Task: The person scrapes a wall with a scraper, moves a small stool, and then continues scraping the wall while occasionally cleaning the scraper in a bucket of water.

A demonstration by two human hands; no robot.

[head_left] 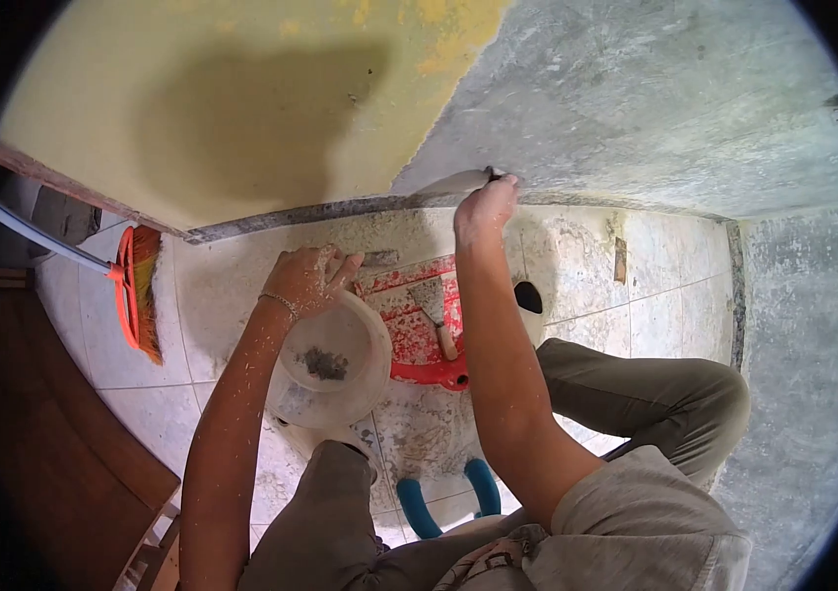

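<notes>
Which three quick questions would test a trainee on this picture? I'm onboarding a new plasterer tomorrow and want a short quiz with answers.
1. True or false: the right hand holds a trowel against the base of the wall.
2. What does the left hand grip? A) the broom B) the bucket rim C) the dustpan
3. What lies on the floor between the bucket and the wall?

Key
1. True.
2. B; the broom leans apart, to the left.
3. A red dustpan, smeared with mortar.
</notes>
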